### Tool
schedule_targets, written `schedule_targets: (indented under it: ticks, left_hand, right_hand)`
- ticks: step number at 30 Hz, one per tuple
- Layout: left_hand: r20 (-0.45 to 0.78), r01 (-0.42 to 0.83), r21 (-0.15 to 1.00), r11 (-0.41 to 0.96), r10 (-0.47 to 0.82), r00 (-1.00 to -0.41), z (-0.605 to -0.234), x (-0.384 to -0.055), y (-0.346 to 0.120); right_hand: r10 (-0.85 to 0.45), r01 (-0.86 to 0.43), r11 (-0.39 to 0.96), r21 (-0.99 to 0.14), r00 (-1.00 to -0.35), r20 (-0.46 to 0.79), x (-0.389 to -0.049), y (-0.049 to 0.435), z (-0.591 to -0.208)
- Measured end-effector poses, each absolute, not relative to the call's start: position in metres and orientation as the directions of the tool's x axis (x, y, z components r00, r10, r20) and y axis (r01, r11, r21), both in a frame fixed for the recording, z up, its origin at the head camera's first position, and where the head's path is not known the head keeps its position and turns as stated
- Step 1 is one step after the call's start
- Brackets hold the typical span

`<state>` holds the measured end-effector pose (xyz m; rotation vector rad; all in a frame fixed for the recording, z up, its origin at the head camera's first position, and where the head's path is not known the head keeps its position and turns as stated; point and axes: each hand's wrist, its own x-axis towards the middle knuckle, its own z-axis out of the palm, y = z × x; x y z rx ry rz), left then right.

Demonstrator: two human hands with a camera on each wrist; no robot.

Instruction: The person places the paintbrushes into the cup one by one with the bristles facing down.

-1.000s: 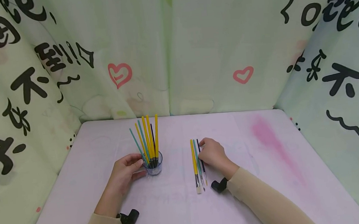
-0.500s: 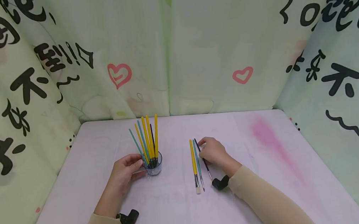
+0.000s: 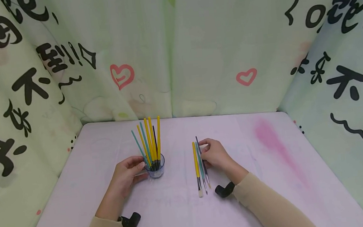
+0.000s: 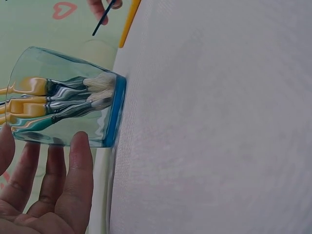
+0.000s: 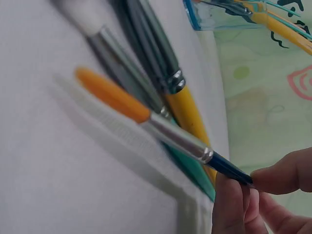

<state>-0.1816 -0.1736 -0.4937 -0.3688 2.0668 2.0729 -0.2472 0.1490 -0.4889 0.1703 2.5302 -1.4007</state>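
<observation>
My left hand (image 3: 129, 171) is at the left side of a clear glass (image 3: 155, 172), its fingertips touching the wall and the thumb near the rim. The upright glass holds several paintbrushes (image 4: 36, 102), yellow, teal and dark-handled, bristles down. With thumb and fingers, my right hand (image 3: 216, 154) pinches the dark handle of a thin paintbrush (image 5: 178, 139), whose orange bristles tilt down over the table. Just left of it lie a teal paintbrush (image 3: 200, 162) and a yellow paintbrush (image 3: 196, 159), side by side, bristle ends toward me.
A white-pink cloth covers the table (image 3: 177, 214), with a pink stain (image 3: 274, 137) toward the right. Pale curtains (image 3: 201, 47) with black writing and red hearts enclose the back and sides. Black wrist cameras (image 3: 130, 220) sit on both wrists.
The dark paintbrush has shifted with my right hand: its bristle end first swung right, then back left, and its handle top has risen. My left hand and the glass stay put.
</observation>
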Motion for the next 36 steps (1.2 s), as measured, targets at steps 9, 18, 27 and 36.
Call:
schedule_targets:
  ticks: [9,18,27,36]
  left_hand:
    - [-0.315,-0.315,0.949,-0.011,-0.043,-0.948,-0.494,-0.183,-0.173]
    - [-0.308,-0.308,0.951,-0.015,-0.038,-0.951,-0.493,-0.181,-0.173]
    - [-0.309,-0.308,0.951,-0.022,-0.04,-0.95,-0.494,-0.181,-0.173]
    - [-0.288,-0.286,0.953,-0.095,-0.011,-0.957,-0.495,-0.182,-0.175]
  right_hand:
    - [-0.014,0.196,0.438,-0.877,-0.974,-0.225,-0.243,0.143,-0.478]
    - [0.009,0.172,0.351,-0.92,-0.984,-0.18,-0.24,0.136,-0.468]
    - [0.019,0.132,0.246,-0.96,-0.991,-0.132,-0.237,0.128,-0.458]
    - [-0.01,0.083,0.126,-0.989,-0.996,-0.085,-0.233,0.123,-0.453]
